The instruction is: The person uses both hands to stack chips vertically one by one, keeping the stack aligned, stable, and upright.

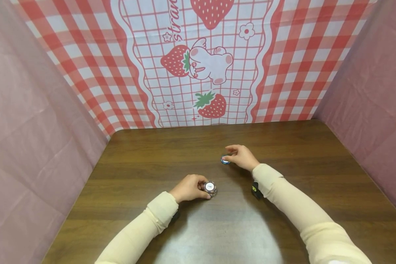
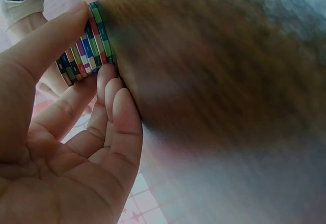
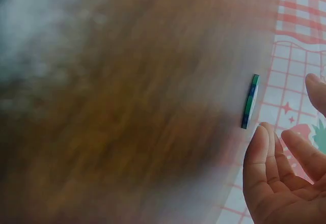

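A short stack of poker chips (image 1: 209, 187) stands on the table, its top chip purplish with a white centre. My left hand (image 1: 189, 188) grips this stack from its left side, thumb on one edge and fingers on the opposite one. Edges of several colours show on the stack (image 2: 89, 46) in the left wrist view. Farther back and to the right, a single blue-green poker chip (image 1: 224, 161) lies flat. Over it hovers my right hand (image 1: 243, 157), thumb and fingers spread apart. The right wrist view shows a gap between the fingers (image 3: 256, 147) and that chip (image 3: 250, 102).
The brown wooden table (image 1: 145, 157) reaches back to a red-and-white strawberry cloth (image 1: 142, 91). Pink curtains hang on the left (image 1: 36, 128) and right (image 1: 366, 91). A dark device (image 1: 256, 190) is strapped under the right wrist.
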The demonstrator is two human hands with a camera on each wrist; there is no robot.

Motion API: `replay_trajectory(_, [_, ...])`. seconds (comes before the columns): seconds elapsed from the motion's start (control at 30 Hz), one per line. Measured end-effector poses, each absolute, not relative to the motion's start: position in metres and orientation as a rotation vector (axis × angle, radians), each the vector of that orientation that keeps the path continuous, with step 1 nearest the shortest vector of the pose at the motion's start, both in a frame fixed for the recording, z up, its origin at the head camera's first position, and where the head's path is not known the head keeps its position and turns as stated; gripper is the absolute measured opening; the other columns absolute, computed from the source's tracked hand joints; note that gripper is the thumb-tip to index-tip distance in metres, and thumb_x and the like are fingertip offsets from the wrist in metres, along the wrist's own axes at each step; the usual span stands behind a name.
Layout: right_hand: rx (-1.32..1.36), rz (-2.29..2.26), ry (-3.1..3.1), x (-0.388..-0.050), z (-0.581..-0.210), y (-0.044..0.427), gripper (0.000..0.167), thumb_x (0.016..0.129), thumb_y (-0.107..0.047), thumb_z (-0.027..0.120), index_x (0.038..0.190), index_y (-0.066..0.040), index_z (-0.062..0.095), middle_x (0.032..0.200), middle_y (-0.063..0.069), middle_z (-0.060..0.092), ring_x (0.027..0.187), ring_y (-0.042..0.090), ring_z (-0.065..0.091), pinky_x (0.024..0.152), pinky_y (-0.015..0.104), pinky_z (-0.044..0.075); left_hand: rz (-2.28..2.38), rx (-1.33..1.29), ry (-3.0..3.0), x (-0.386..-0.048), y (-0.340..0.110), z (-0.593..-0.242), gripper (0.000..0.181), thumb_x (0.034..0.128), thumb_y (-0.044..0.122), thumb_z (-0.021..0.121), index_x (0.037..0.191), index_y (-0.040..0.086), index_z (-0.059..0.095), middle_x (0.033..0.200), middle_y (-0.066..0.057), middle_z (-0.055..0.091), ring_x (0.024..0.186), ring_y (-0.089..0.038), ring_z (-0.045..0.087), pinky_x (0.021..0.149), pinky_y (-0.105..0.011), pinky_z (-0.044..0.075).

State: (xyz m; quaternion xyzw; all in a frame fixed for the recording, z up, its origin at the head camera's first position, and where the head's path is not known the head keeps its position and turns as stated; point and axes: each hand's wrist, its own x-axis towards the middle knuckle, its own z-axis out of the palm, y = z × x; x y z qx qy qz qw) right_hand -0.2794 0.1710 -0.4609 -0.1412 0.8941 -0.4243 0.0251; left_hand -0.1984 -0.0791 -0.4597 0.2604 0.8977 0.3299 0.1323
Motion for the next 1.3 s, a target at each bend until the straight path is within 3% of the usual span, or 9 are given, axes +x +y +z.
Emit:
replay_trajectory(0.27, [-0.363, -1.245, 2.716, -0.2827, -0.4574, 0.1660, 0.057, 0.085, -0.024, 0.074, 0.129, 0.007, 0.057, 0.121, 0.026, 0.065, 0.115, 0.037, 0.060, 0.099, 0.048, 0.047, 0.953, 0.744, 2.600, -0.1989, -0.0788, -0.4596, 0.031, 0.0726, 0.021, 0.086, 0.097, 0.011, 0.071, 0.078, 0.005, 0.064, 0.071, -0.006, 0.053, 0.065, -0.021, 0.044])
replay_trajectory(0.9, [-0.349, -1.100, 2.729, -0.2824, -0.4569, 0.1674, 0.048, 0.079, -0.016, 0.079, 0.119, 0.007, 0.065, 0.110, 0.021, 0.070, 0.099, 0.026, 0.062, 0.090, 0.040, 0.049, 0.952, 0.754, 2.605, -0.1985, -0.0790, -0.4595, 0.030, 0.0723, 0.020, 0.086, 0.096, 0.011, 0.071, 0.077, 0.005, 0.063, 0.071, -0.005, 0.053, 0.065, -0.021, 0.044])
replay_trajectory(1.3, [-0.420, -0.989, 2.795, -0.2850, -0.4567, 0.1659, 0.045, 0.074, -0.010, 0.083, 0.113, 0.008, 0.068, 0.104, 0.022, 0.069, 0.099, 0.031, 0.062, 0.091, 0.043, 0.048, 0.950, 0.741, 2.609, -0.1985, -0.0790, -0.4589, 0.032, 0.0724, 0.021, 0.087, 0.098, 0.011, 0.071, 0.079, 0.005, 0.064, 0.071, -0.006, 0.054, 0.066, -0.021, 0.045])
